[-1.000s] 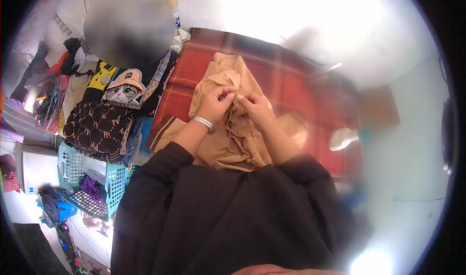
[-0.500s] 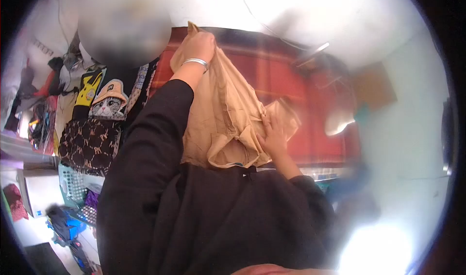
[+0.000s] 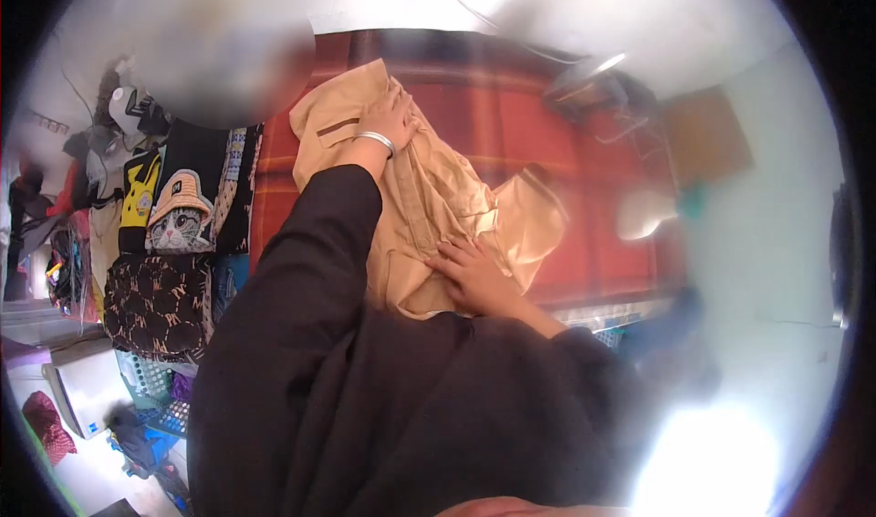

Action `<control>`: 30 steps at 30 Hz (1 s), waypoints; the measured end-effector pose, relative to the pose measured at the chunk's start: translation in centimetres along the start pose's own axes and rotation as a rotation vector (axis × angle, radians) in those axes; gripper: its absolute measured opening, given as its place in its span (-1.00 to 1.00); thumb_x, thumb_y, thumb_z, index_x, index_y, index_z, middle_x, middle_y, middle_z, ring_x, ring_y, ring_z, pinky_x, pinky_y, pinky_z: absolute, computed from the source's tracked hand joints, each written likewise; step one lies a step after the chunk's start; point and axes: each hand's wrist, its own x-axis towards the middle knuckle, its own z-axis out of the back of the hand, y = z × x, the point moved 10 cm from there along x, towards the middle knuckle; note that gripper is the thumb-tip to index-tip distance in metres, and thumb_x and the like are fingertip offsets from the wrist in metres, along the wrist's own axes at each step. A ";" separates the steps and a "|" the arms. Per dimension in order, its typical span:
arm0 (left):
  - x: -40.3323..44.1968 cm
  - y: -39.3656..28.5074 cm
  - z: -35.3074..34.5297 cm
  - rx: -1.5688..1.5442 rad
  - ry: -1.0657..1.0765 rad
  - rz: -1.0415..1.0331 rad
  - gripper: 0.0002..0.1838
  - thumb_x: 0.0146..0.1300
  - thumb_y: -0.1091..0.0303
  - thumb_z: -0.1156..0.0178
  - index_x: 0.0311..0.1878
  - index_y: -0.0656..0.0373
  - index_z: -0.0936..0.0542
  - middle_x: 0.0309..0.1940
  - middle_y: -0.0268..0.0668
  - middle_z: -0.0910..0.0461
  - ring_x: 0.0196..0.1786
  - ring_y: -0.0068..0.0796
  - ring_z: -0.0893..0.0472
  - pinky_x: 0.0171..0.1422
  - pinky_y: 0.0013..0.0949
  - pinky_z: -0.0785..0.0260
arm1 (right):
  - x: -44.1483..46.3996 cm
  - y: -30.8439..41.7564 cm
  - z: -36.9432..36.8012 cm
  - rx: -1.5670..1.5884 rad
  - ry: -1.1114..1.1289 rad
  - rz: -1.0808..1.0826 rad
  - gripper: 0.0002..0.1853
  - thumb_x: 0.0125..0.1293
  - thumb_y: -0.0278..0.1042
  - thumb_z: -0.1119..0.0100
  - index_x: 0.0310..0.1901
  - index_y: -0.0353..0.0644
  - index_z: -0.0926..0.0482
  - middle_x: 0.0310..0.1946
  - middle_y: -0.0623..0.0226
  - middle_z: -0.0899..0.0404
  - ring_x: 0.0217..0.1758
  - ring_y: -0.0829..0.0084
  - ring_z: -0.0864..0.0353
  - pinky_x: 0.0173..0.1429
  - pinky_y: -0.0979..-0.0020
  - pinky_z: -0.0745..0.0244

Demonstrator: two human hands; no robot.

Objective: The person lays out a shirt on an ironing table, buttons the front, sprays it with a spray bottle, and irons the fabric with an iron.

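A tan collared shirt (image 3: 424, 198) lies rumpled in front of me, its collar close to my body and its hem at the far end. My left hand (image 3: 391, 125), with a silver bangle at the wrist, rests on the far part of the shirt, fingers stretched over the cloth. Near the collar and front placket, my right hand (image 3: 474, 275) lies on the fabric with its fingers extended. One sleeve (image 3: 529, 211) spreads out to the right of that hand.
Beneath the shirt is a red plaid cloth (image 3: 602, 207). To the left are folded clothes, including a black garment with a cat picture (image 3: 178, 225) and a brown patterned cloth (image 3: 155, 307). A teal basket (image 3: 146, 380) stands below them. Brown cardboard (image 3: 707, 143) is at the right.
My left hand has let go of the lifted hem, which now lies down, and flattened on the cloth. My right hand has shifted left from the sleeve side toward the placket.
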 end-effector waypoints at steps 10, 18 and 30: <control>-0.9 0.8 0.3 0.131 0.262 0.198 -0.32 0.26 -0.09 0.16 0.41 -0.19 0.05 0.43 -0.37 0.11 0.39 -0.25 -0.13 0.40 0.06 0.06 | -0.8 1.5 -0.7 0.139 0.280 0.050 -0.48 -0.01 -0.50 -0.14 0.10 -0.09 -0.44 0.06 0.15 -0.44 0.16 0.13 -0.39 0.21 0.21 -0.30; -16.6 -0.8 4.1 -0.112 -0.145 -0.073 -0.34 0.17 0.03 0.01 0.32 0.07 -0.17 0.33 -0.20 -0.12 0.34 -0.17 -0.18 0.33 0.14 0.05 | -7.2 -9.8 6.7 0.155 -0.288 -0.359 -0.66 0.06 -0.29 -0.16 -0.08 -0.13 -0.52 0.00 0.13 -0.44 0.12 0.10 -0.37 0.19 0.13 -0.25; -34.1 -13.1 9.3 -0.079 -0.237 -0.478 -0.61 -0.06 0.27 -0.18 -0.06 -0.05 -0.54 0.03 -0.31 -0.47 0.10 -0.37 -0.45 0.19 -0.14 -0.19 | -7.9 -8.7 3.9 -0.035 -0.118 0.083 -0.69 0.04 -0.25 -0.11 -0.12 0.04 -0.55 -0.04 0.18 -0.51 0.09 0.20 -0.44 0.15 -0.06 -0.18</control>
